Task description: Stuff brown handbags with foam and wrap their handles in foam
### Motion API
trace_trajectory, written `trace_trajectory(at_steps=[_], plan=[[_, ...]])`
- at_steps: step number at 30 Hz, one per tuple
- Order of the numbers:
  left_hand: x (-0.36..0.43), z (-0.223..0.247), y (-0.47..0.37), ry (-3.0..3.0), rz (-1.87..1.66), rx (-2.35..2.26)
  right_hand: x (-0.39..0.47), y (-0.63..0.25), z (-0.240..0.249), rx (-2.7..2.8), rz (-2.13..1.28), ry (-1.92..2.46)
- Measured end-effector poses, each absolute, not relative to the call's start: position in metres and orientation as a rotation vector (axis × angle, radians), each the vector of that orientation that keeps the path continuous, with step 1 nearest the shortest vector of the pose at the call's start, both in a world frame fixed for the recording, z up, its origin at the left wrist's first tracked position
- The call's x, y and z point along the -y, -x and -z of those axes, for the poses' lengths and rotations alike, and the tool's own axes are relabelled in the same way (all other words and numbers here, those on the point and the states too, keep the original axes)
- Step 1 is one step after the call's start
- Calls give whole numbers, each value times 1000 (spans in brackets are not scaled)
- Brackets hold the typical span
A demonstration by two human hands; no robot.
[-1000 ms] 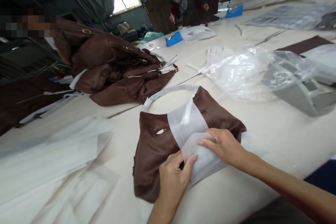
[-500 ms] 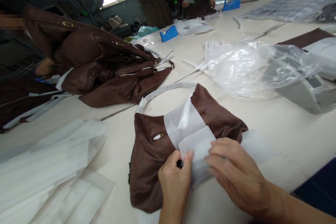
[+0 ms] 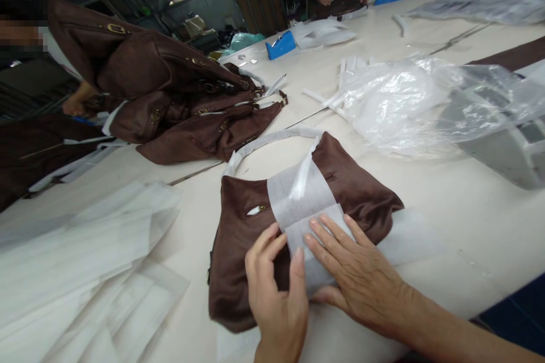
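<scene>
Paper (image 3: 293, 209) bands the middle of a brown bag (image 3: 240, 261) lying on the worktop (image 3: 196, 227). The right hand (image 3: 351, 269) lies flat over the band, its grip open; the left hand (image 3: 276, 286), fingers loosely parted, is also open beside it. Loose sheets (image 3: 106, 249) spread to the left.

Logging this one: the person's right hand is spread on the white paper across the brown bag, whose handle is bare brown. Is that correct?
Not quite: the handle is wrapped in white, not bare brown, as the head view shows. The rest stands: the right hand is spread on the white paper across the brown bag.
</scene>
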State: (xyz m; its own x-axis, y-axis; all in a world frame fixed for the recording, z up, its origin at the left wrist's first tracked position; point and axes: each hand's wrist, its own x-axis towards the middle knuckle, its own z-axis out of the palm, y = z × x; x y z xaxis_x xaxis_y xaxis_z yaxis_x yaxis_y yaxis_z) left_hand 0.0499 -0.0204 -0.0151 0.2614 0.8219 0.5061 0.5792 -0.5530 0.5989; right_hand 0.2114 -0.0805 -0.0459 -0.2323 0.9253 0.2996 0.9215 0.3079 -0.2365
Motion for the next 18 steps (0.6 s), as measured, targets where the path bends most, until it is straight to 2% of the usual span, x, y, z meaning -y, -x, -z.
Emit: trace_trajectory(at_steps=[1,4,6,14,18], plan=[[24,16,-50,-2433,-1117,-1188,80,-211,47,2211,-24,1641],[30,26,-50,-2904,-627,-883,79,-211,50,2218,-55,1634],[30,36,-50,-3038,-400,-910,79,-212,51,2206,-67,1634],[31,48,-55,-3137,-268,-1149,87,-229,43,2100,-48,1690],[32,48,-59,-3137,-337,-1198,108,-263,27,2056,10,1754]])
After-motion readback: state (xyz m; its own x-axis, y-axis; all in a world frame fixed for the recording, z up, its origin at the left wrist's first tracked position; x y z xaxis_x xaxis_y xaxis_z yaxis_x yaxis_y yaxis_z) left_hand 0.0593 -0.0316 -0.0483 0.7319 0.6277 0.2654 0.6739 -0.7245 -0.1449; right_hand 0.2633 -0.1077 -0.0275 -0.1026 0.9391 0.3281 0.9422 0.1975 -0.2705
